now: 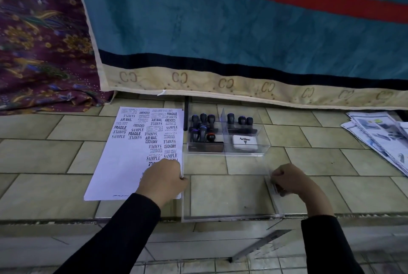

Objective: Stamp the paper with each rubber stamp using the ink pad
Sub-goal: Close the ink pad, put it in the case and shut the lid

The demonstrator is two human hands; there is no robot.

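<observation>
Nearest the viewer, two arms in black sleeves reach forward over a tiled counter. The left hand (163, 176) and right hand (291, 181) each hold one side wall of a clear acrylic box (229, 218). The fingers of both hands are curled tight on the wall's top edge, left hand on the left wall and right hand on the right wall. The fingertips are hidden, so how deep the hold goes cannot be told.

The box's long axis runs straight away from the person. Its near half, between the hands, shows only tile through it.

A white paper sheet (132, 163) lies just left of the box, touching its left wall. The left hand overlaps the sheet's right edge. Its far half is crowded with black stamped words such as SAMPLE and FRAGILE.

In the far half of the box, ahead of both hands, sit divided compartments. A closed white Artline ink pad (244, 143) lies in the right-hand one, nearer the right hand. Upright black-handled rubber stamps (203, 127) fill the left compartment, and more stand behind the pad.

Any stamp probably needs one hand to let go and reach forward.

Printed sheets (379, 132) lie well right of the box. Beyond it hangs a teal cloth with a red stripe (242, 30).
</observation>
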